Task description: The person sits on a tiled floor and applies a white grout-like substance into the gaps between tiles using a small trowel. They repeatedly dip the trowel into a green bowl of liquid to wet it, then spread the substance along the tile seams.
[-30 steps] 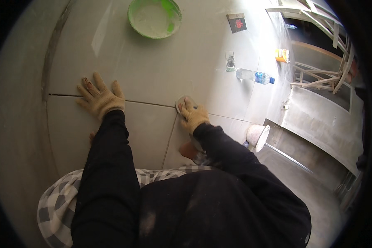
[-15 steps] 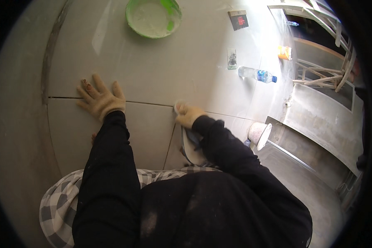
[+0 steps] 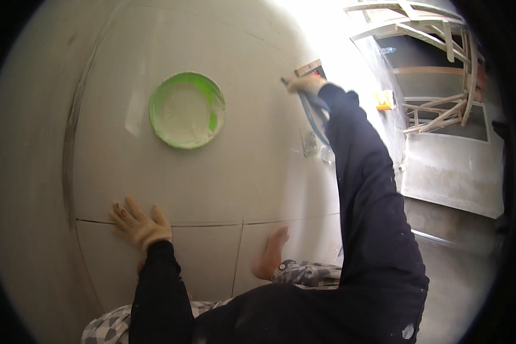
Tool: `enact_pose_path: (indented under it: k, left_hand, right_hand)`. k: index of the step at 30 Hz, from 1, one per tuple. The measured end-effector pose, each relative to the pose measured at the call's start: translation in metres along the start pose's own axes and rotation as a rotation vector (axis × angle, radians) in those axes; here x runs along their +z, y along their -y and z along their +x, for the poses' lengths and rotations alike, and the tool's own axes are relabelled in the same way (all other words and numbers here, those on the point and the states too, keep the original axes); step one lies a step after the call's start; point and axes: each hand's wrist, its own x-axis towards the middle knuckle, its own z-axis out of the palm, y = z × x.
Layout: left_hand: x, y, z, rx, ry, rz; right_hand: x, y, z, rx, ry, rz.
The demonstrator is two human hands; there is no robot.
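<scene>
My left hand [image 3: 141,225], in a cream work glove with a brown mark on one finger, lies flat with its fingers spread at a dark joint between pale tiles [image 3: 166,258]. Stretched far forward and right, my gloved right hand [image 3: 307,85] is closed on a flat blue-edged thing [image 3: 311,117], which curves back beside my sleeve. Motion smears it, and its kind is unclear. Just beyond this hand lies a dark square item [image 3: 311,70] with a wood-coloured strip and a red mark, partly covered. A round green tub [image 3: 219,109] of whitish paste stands left of my right hand.
Near my right forearm lies a small clear rectangular item [image 3: 308,142], with the end of a clear bottle [image 3: 327,155] beside it. An orange packet [image 3: 385,100] and wooden framing [image 3: 441,117] are at the right. My bare foot [image 3: 273,252] rests on the tiles.
My right hand has swung far forward with the flat blue-edged thing, now past the tub's level. The view has shifted forward, so the tub shows whole. My left hand stays flat by the joint.
</scene>
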Motion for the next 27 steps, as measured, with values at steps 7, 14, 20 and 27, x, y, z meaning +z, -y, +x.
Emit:
enact_pose_path:
  k: [7,14,20,27]
  left_hand:
    - [-0.012,0.007,0.002,-0.001,0.119,0.053]
    - [0.010,0.005,0.000,-0.033,0.279,0.076]
    - [-0.004,-0.001,0.004,-0.015,0.168,0.155]
    - [0.002,-0.004,0.003,0.004,0.084,0.112]
  right_hand:
    - [-0.089,-0.005,0.161,0.065,-0.011,-0.165]
    - [-0.054,-0.001,0.196,0.243,0.130,-0.298]
    - [0.009,0.023,0.111,0.063,0.162,-0.408]
    - [0.188,0.077,-0.073,0.151,0.101,-0.056]
